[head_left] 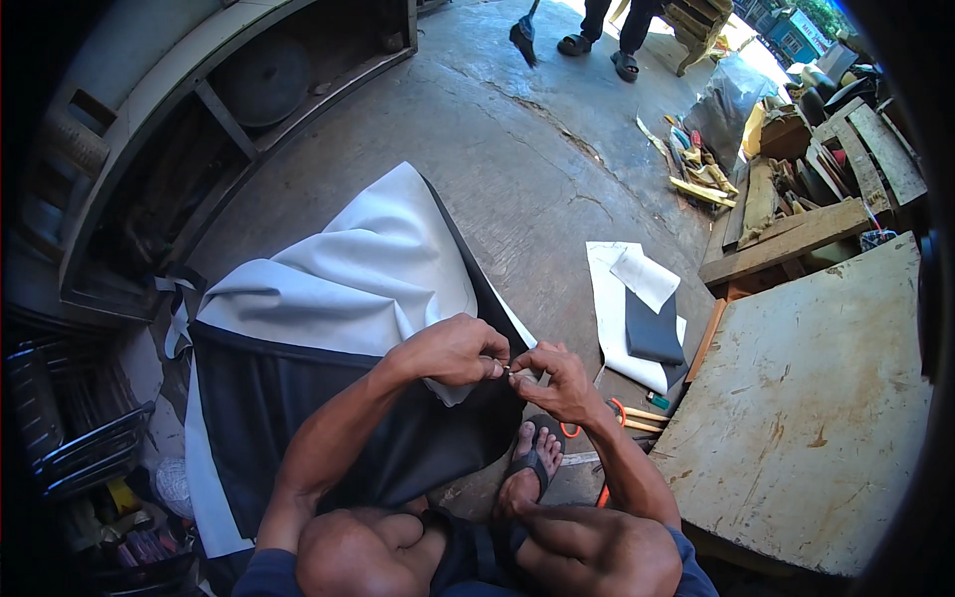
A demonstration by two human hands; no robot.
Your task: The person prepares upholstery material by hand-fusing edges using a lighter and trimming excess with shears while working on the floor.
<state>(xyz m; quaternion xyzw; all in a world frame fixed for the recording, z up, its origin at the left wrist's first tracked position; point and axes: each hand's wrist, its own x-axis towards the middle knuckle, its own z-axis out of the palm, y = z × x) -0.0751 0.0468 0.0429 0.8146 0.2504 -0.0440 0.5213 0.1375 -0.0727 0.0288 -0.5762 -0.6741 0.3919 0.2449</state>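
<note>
My left hand (456,350) and my right hand (559,382) meet over the right edge of a large sheet of black faux leather (318,423). Their fingertips are pinched together, almost touching. Something tiny and dark with a light glint sits between them, too small to name. The sheet drapes over the floor in front of my knees, and a folded-over part shows its white backing (348,254) in loose wrinkles. Just right of my sandalled foot (532,463), partly behind my right forearm, lie scissors with orange handles (619,410).
White and black material pieces (654,333) lie beyond my right hand. A worn board (796,408) fills the right side, with scrap wood (796,224) behind it. At left stand a low cabinet (224,119) and metal frames (75,408). Far off, a person's sandalled feet (625,66) appear near a broom (523,40).
</note>
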